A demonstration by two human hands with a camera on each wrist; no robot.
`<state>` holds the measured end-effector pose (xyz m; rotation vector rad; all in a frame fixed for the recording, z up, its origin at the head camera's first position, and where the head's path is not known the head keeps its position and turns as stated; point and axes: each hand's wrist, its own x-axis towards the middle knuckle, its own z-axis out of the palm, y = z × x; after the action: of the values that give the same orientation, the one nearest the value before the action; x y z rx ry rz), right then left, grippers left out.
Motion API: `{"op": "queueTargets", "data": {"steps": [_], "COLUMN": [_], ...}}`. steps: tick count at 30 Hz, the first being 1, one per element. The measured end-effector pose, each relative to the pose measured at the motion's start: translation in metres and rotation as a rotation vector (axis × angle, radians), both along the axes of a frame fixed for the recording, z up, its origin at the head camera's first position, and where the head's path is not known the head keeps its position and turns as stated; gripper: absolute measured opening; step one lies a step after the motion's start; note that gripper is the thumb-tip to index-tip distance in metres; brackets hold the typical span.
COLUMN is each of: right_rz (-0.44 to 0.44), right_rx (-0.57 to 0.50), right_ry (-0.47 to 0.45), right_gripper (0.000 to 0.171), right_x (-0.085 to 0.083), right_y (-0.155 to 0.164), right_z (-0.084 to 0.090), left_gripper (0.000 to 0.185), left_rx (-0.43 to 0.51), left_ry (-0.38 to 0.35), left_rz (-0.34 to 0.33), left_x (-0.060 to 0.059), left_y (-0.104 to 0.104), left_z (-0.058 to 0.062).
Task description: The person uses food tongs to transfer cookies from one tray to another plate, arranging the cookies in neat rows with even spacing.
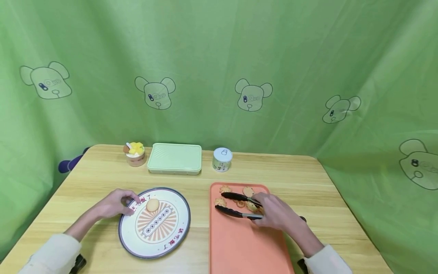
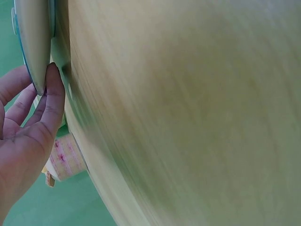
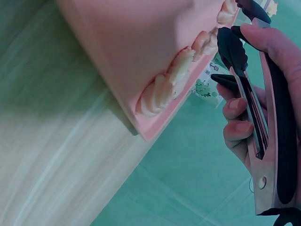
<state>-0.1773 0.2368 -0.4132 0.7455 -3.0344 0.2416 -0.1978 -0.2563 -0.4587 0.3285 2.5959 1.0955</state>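
1. Right hand [image 1: 273, 213]: gripping black tongs [image 1: 236, 205], tips spread over cookies [image 1: 251, 205] on orange tray [image 1: 239, 243] near tabletop [image 1: 308, 179] front edge.
2. Left hand [image 1: 114, 203]: touching plate [image 1: 154, 243] left rim, fingers [image 2: 51, 101] straight.
3. Plate: carrying one cookie [image 1: 152, 204].

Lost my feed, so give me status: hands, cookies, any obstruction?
Left hand steadies plate rim. Right hand grips tongs, tips apart over tray cookies. One cookie plated. Path between looks unobstructed.

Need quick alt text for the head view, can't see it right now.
Right hand holds black tongs open over cookies on an orange tray; left hand touches the rim of a plate bearing one cookie.
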Motion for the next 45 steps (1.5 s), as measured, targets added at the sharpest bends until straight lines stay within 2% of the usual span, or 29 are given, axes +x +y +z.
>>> {"op": "queueTargets", "data": {"steps": [15,28,32,38,45], "right_rz": [0.004,0.05,0.062,0.056,0.105], "right_rx": [0.024,0.004,-0.004,-0.047,-0.068], "right_ry": [0.018,0.079,0.095,0.06,0.079], "right_gripper": [0.063,0.062,0.062,0.062,0.058], "right_x": [0.001,-0.004,-0.008,-0.013,-0.019], "right_y": [0.001,-0.007,-0.014,-0.031,-0.061], "right_z": [-0.002,0.016,0.019,0.025,0.031], "left_gripper": [0.031,0.032,0.032,0.031,0.032], "left_rx": [-0.006,0.011,0.003,0.006,0.009], "left_ry": [0.001,-0.016,-0.005,0.003,-0.009], "left_rz": [0.001,0.01,0.006,0.0,0.0], "left_x": [0.0,0.001,0.001,0.001,0.001], "left_y": [0.0,0.001,0.001,0.001,0.001], "left_z": [0.0,0.0,0.0,0.001,0.002]}}
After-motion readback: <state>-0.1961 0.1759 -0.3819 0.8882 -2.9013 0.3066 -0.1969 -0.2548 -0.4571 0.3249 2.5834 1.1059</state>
